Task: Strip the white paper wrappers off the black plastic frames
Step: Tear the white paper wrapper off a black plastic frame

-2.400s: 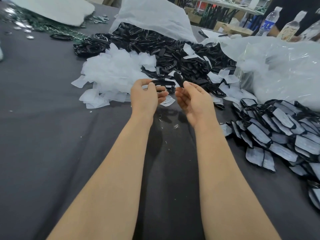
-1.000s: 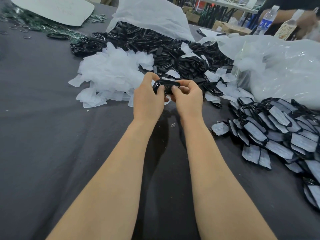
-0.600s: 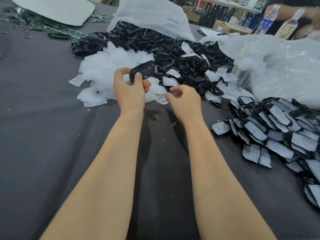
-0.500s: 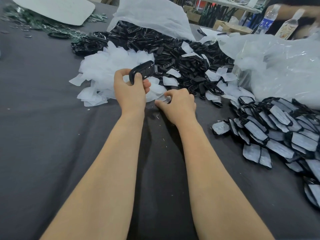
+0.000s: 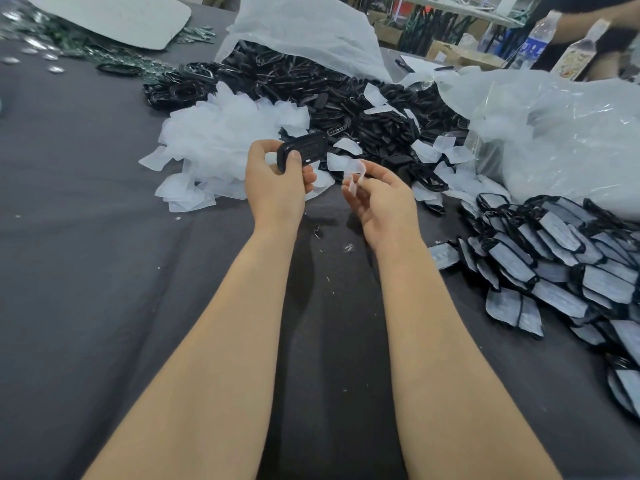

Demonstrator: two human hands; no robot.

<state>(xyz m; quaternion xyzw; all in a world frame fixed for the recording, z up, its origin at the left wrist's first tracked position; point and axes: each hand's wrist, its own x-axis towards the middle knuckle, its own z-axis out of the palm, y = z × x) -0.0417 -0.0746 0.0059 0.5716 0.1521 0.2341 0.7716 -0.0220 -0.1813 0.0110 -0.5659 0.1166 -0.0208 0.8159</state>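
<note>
- The left hand (image 5: pixel 277 183) is curled round a bare black plastic frame (image 5: pixel 304 152) with rounded corners, its thumb pressed on the frame's near face, and holds it just above the table.
- The right hand (image 5: pixel 386 200), palm turned up, pinches a small curled white paper wrapper (image 5: pixel 355 174) between thumb and fingertips. The wrapper is just beside the frame but apart from it.
- Both hands are over the middle of the dark grey cloth-covered table (image 5: pixel 104 271), with a few tiny scraps (image 5: pixel 348 247) on the cloth under the wrists.
- Just beyond the left hand lies a loose heap of stripped white wrappers (image 5: pixel 221 147).
- Behind that heap, toward the far edge, a broad mound of bare black frames (image 5: pixel 349 95) spills from under a white plastic bag (image 5: pixel 304 29), with stray wrappers scattered over it.
- Along the right edge sits a pile of black frames still in their white paper wrappers (image 5: pixel 568 258), overlapping one another.
- A crumpled clear plastic bag (image 5: pixel 571 140) rises behind that pile.
- At the far left corner are a white board (image 5: pixel 114 15) and small shiny metal pieces (image 5: pixel 48 53).
- At the far right corner stand two bottles (image 5: pixel 535 41) beside another person's arm (image 5: pixel 588 15).
</note>
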